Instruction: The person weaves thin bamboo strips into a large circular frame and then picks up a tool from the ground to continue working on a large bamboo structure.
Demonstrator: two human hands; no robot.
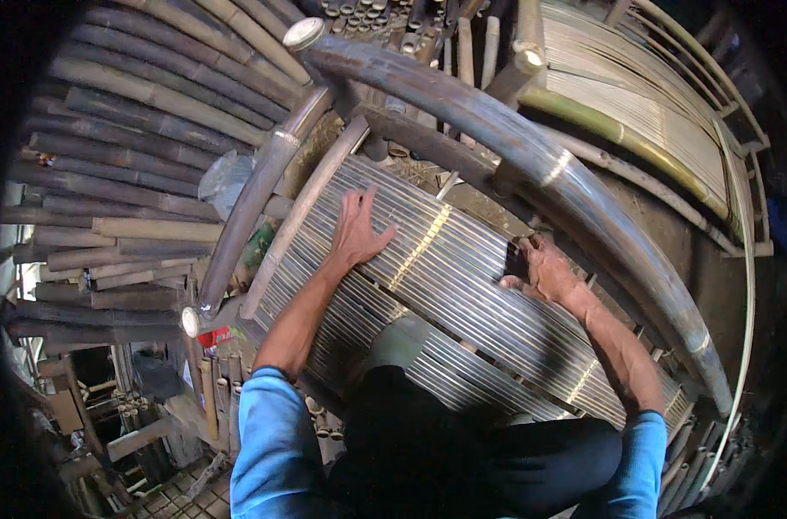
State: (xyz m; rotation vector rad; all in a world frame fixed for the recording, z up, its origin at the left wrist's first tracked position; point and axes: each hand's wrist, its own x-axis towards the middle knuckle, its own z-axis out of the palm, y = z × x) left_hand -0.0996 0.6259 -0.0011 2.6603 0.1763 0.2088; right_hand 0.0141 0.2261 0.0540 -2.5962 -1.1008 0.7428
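Observation:
Two panels of thin bamboo slats (462, 259), bound by pale cross strips, lie side by side in front of me. A dark gap runs between them. On the far panel rests my left hand (359, 229), its fingers stretched and thumb spread, holding nothing. My right hand (545, 270) is at that panel's far edge, farther right. Its fingers curl over the edge and its thumb presses on the slats. Between thumb and fingers is a dark patch that I cannot make out.
A thick curved bamboo pole (462, 95) arches beyond the panels, with a shorter dark pole (253, 208) at their left. Bamboo culms (142, 112) are stacked at far left. Another slatted bamboo piece (636, 112) stands at far right. A grey bucket (225, 182) sits behind the short pole.

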